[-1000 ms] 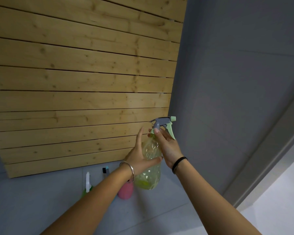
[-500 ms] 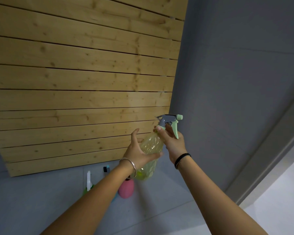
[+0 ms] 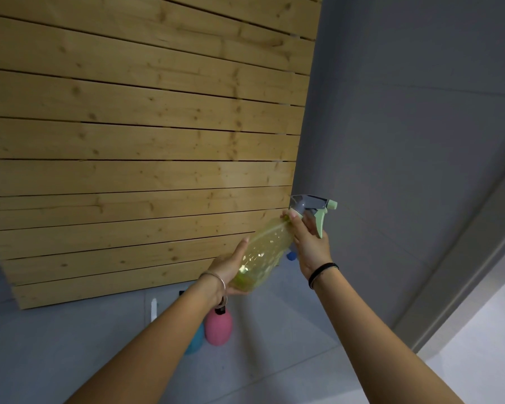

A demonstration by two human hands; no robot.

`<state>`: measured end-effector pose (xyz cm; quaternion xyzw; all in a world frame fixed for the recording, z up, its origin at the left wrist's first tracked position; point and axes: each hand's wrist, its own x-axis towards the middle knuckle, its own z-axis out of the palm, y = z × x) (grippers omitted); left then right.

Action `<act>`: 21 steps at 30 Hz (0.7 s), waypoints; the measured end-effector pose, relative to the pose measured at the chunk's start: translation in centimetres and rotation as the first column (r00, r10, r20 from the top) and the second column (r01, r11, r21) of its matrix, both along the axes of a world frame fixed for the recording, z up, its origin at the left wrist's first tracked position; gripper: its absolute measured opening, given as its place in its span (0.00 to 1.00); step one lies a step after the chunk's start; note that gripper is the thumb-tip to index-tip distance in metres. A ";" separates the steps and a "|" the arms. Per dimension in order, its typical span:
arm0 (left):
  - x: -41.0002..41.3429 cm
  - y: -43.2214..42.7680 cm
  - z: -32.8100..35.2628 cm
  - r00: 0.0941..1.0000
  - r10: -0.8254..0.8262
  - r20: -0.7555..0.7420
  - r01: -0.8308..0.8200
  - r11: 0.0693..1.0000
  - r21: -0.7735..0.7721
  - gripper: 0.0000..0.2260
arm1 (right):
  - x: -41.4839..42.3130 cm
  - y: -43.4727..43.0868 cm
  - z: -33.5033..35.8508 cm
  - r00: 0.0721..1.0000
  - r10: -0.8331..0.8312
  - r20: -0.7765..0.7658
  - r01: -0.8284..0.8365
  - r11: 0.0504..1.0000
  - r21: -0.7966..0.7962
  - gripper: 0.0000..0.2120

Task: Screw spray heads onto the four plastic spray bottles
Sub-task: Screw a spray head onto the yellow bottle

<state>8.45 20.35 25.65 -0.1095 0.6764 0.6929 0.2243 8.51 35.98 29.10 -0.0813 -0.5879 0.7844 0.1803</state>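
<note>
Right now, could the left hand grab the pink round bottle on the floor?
Probably not yet: the left hand is busy holding the yellow see-through plastic bottle, well above the pink round bottle.

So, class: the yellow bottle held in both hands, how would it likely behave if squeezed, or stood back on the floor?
The yellow bottle looks thin, clear and empty, so probably light and apt to dent where the left hand grips it. The spray head by the right hand adds weight up top, so standing, it may tip easily. Its rounded body would likely roll.
</note>
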 end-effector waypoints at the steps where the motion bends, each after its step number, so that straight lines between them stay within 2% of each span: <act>1: -0.1 -0.1 -0.1 0.998 0.041 -0.043 -0.043 0.998 -0.039 0.34 | 0.0 0.0 -0.2 1.000 0.010 0.003 -0.010 0.999 -0.033 0.09; 3: 0.1 -0.1 -0.3 0.993 0.089 -0.080 -0.092 0.995 -0.031 0.35 | 0.1 0.0 -0.5 1.000 0.029 0.011 -0.028 0.993 -0.118 0.11; 5: 0.4 0.3 -0.2 0.992 0.105 -0.064 -0.101 0.993 0.068 0.35 | 0.0 -0.2 -0.6 0.999 0.032 0.026 -0.027 0.984 -0.176 0.17; 7: 0.4 0.6 0.0 0.995 0.096 -0.039 -0.087 0.980 0.181 0.34 | -0.2 -0.4 -0.5 0.999 0.021 0.028 -0.014 0.973 -0.230 0.20; 9: -0.1 0.9 -0.1 0.991 0.120 0.054 -0.131 0.948 0.291 0.34 | -0.3 -0.5 -0.5 0.999 0.001 0.043 0.011 0.964 -0.265 0.20; 11: -0.4 0.7 -0.2 0.984 0.135 0.116 -0.166 0.932 0.321 0.32 | -0.3 -0.5 -0.5 0.998 -0.032 0.061 0.048 0.955 -0.292 0.22; 17: -0.4 -0.1 0.2 0.989 -0.010 -0.147 0.062 0.933 0.354 0.19 | -0.4 0.5 -0.8 0.994 -0.064 0.089 0.093 0.923 -0.373 0.22; 19: -0.2 -0.6 0.4 0.980 -0.108 -0.165 0.162 0.919 0.359 0.22 | -0.3 0.6 -1.0 0.995 -0.030 0.091 0.062 0.927 -0.371 0.21; 21: 0.0 -1.0 0.3 0.966 -0.240 -0.096 0.257 0.927 0.274 0.27 | -0.3 0.4 -1.0 0.994 0.003 0.105 0.034 0.934 -0.357 0.21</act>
